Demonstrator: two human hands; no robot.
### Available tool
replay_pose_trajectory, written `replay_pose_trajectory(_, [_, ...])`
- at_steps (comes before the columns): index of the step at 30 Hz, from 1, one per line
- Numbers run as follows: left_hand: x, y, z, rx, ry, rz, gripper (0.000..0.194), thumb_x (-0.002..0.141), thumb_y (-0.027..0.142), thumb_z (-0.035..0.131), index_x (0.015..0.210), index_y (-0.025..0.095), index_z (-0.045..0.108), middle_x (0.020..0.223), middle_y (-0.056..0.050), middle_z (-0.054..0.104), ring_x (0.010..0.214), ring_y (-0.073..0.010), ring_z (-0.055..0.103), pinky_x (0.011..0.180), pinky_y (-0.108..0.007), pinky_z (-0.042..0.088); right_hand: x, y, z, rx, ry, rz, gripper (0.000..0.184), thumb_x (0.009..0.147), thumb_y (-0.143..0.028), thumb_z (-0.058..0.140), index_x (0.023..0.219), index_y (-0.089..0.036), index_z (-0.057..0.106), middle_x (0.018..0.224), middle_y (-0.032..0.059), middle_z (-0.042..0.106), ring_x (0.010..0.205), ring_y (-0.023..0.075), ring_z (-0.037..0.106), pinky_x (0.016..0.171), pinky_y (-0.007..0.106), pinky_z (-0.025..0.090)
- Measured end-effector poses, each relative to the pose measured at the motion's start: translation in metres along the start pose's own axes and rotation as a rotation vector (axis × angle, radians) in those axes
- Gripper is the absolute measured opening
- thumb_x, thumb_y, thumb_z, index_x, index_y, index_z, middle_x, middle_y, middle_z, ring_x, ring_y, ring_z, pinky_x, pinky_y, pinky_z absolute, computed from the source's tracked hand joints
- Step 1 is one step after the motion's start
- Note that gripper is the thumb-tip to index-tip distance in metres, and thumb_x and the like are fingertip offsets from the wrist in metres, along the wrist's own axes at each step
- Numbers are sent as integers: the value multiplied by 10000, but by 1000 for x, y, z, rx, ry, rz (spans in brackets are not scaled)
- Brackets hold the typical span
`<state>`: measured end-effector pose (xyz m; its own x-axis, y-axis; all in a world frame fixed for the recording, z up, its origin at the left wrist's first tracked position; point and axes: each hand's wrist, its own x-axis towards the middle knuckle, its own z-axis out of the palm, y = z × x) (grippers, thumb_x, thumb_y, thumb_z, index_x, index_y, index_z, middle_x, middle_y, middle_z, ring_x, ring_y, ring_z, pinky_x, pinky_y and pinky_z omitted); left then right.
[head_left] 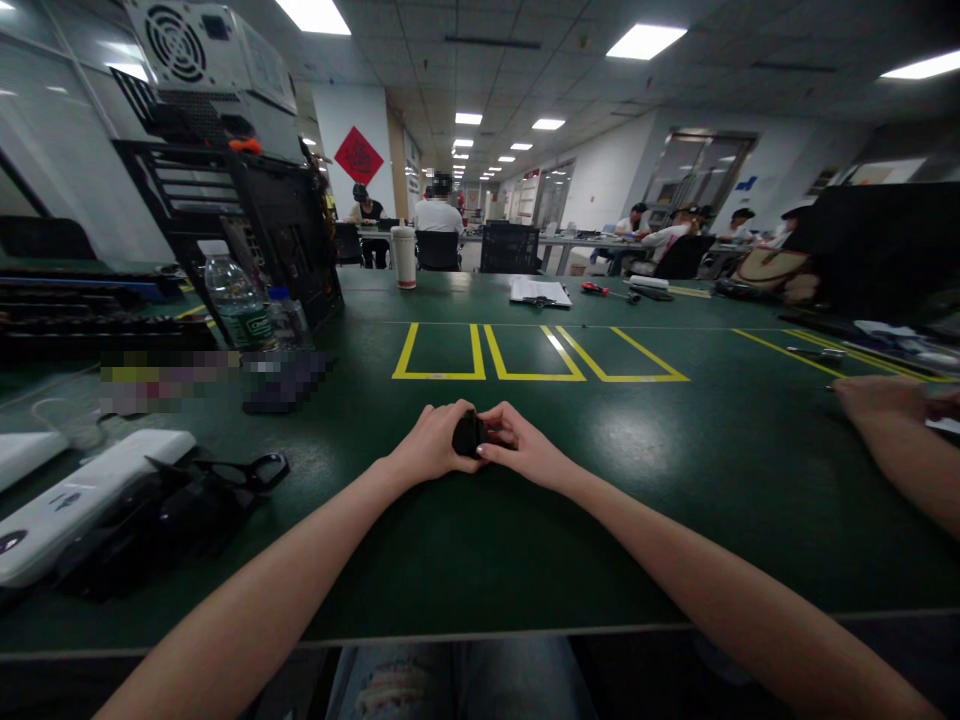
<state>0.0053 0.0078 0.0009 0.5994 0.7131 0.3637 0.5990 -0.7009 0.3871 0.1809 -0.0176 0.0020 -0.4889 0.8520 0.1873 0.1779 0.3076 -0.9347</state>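
A small black object with a rounded, blocky shape is between my two hands, just above or on the green table; its kind is too dark to make out. My left hand is closed around its left side, thumb below and fingers over the top. From the right, my right hand pinches at its edge with thumb and bent fingers. Part of the object is hidden behind the fingers of both hands.
Yellow tape outlines mark the table ahead. On the left are a water bottle, a white device and black straps. Farther back stand a cup, a clipboard and a screwdriver. Another person's hand is at right.
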Motion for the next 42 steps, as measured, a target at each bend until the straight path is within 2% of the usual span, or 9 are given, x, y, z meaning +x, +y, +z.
replay_pose_trajectory(5, [-1, 1, -1, -6, -11, -12, 520, 593, 444, 611, 1007, 197, 415, 909, -41, 540, 818, -215, 525, 750, -364, 337, 1, 0, 3, 2, 51, 5, 224, 745, -284, 513, 940, -206, 437, 972, 22, 488, 927, 165, 518, 785, 361, 454])
replay_pose_trajectory(8, [0, 2, -2, -8, -9, -23, 522, 588, 441, 615, 1007, 199, 419, 913, -41, 542, 830, -221, 525, 758, -368, 333, 1, -1, 3, -25, 74, 24, 264, 740, -296, 518, 969, -196, 434, 985, 33, 487, 933, 168, 509, 816, 378, 437])
replay_pose_trajectory(12, [0, 2, -1, -9, -1, -22, 523, 586, 438, 618, 1006, 199, 418, 912, -39, 543, 828, -218, 525, 755, -363, 333, 1, -3, 1, -24, 32, 48, 300, 744, -280, 517, 1014, -186, 425, 1000, 45, 488, 941, 168, 507, 839, 389, 422])
replay_pose_trajectory(16, [0, 0, 0, -7, 7, -4, 528, 580, 411, 630, 1009, 197, 411, 908, -34, 543, 825, -213, 522, 746, -350, 336, 0, -1, 1, 20, 0, 10, 301, 720, -238, 551, 992, -206, 425, 1016, 29, 476, 953, 160, 509, 830, 360, 434])
replay_pose_trajectory(21, [0, 0, 0, 3, 11, -25, 547, 571, 438, 629, 1011, 196, 414, 916, -40, 541, 829, -219, 523, 755, -359, 332, 2, 1, 3, 17, 58, -24, 198, 753, -277, 503, 926, -199, 449, 943, 20, 498, 915, 155, 522, 798, 346, 446])
replay_pose_trajectory(25, [0, 1, -1, -10, -8, -27, 538, 581, 444, 621, 1013, 199, 414, 924, -41, 540, 835, -219, 524, 759, -361, 337, 3, -1, 2, -14, 76, 26, 270, 744, -286, 513, 986, -194, 439, 996, 37, 490, 940, 169, 509, 824, 374, 431])
replay_pose_trajectory(32, [-1, 1, -1, -8, -5, -13, 528, 581, 413, 631, 1009, 197, 409, 916, -36, 542, 841, -214, 522, 748, -347, 346, 0, -1, 0, 8, -7, 16, 297, 720, -248, 551, 987, -207, 428, 1007, 26, 483, 955, 160, 502, 840, 362, 424])
replay_pose_trajectory(37, [-1, 2, -3, -2, 1, -5, 545, 580, 438, 626, 1015, 195, 407, 913, -41, 539, 838, -216, 520, 744, -348, 346, 2, -2, 1, 14, 48, -5, 175, 782, -307, 456, 924, -206, 451, 910, 10, 499, 851, 141, 532, 755, 330, 457])
replay_pose_trajectory(42, [-1, 2, -3, 8, 6, 3, 546, 583, 450, 621, 1015, 195, 405, 916, -44, 541, 840, -219, 519, 746, -352, 345, 4, 0, 2, -6, 77, 34, 218, 781, -312, 458, 965, -196, 451, 962, 30, 503, 910, 157, 517, 794, 346, 438])
